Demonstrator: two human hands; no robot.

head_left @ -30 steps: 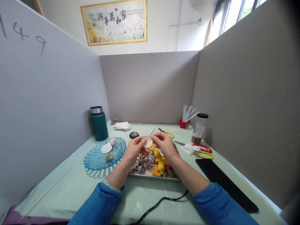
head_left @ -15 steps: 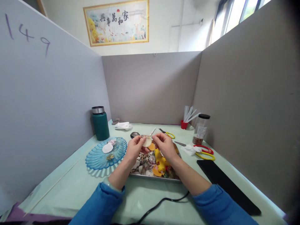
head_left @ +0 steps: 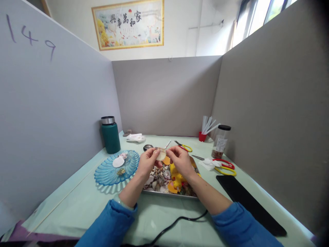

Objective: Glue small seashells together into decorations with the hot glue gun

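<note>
Above a metal tray [head_left: 169, 196], my left hand [head_left: 148, 164] is closed on a pale round disc [head_left: 161, 156], thumb on its near face. My right hand [head_left: 181, 160] pinches at the disc's right edge; whether its fingertips grip the disc or some small piece is too fine to make out. A thin white stick [head_left: 168, 144] shows just behind the fingertips. Under both hands the tray bears many seashells [head_left: 159, 180] and a bright yellow object [head_left: 177, 176], partly covered by my right wrist.
Left stand a blue scalloped plate [head_left: 102, 175] with a white disc [head_left: 118, 162], and a green bottle [head_left: 111, 137]. Right are yellow-red scissors [head_left: 226, 168], crumpled tissue [head_left: 208, 164], a black-capped jar [head_left: 220, 142], a red cup [head_left: 202, 136] of sticks and a black mat [head_left: 249, 204]. A cable [head_left: 177, 222] runs in front.
The pale disc has tipped slightly between my hands, so its upper edge looks different. Both hands keep nearly the same place.
</note>
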